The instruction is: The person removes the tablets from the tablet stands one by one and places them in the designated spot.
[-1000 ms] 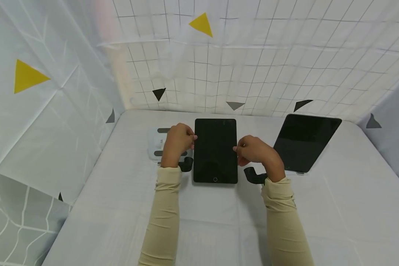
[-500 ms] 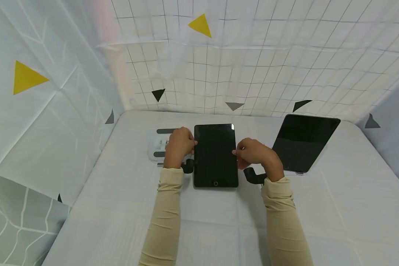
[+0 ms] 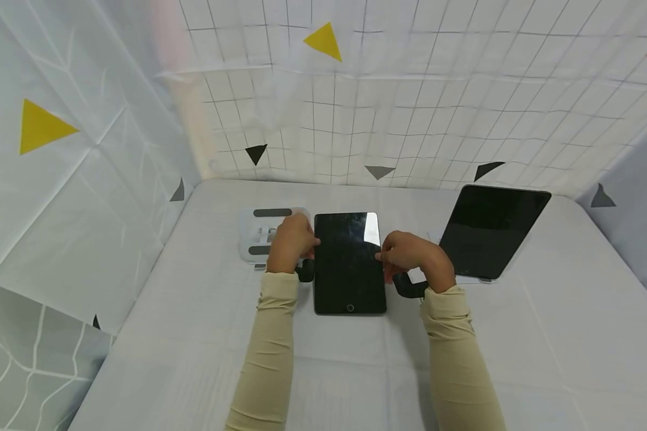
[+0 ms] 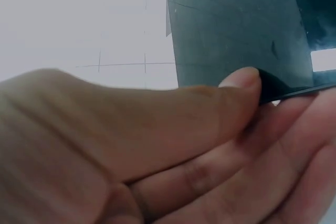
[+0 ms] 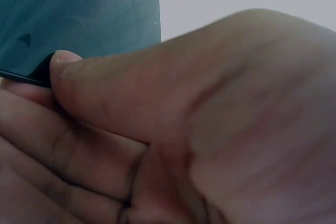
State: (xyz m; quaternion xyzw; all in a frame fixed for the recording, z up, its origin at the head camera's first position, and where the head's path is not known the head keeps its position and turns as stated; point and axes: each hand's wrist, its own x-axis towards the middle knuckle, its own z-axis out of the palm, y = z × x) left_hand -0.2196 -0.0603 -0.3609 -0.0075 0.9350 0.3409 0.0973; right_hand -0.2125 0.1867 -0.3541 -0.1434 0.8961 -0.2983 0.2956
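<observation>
Small tablet [image 3: 349, 262] pinched at both edges — left hand [image 3: 291, 242], right hand [image 3: 410, 254]; lower edge near bench [image 3: 334, 359] — not yet on stand [image 3: 259, 233].

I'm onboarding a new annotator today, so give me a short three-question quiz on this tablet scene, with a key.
1. True or false: both hands grip the same tablet.
2. What lies on the table just left of the left hand? A) a white stand with dark pads B) a keyboard C) a mug
3. Fill in: the second tablet, to the right, stands ____ rather than flat.

Key
1. True: the left hand pinches the left edge of the small tablet and the right hand its right edge, thumbs on the glass.
2. A: the white stand.
3. Propped up at a tilt: the larger tablet leans back on the table, untouched.
</observation>
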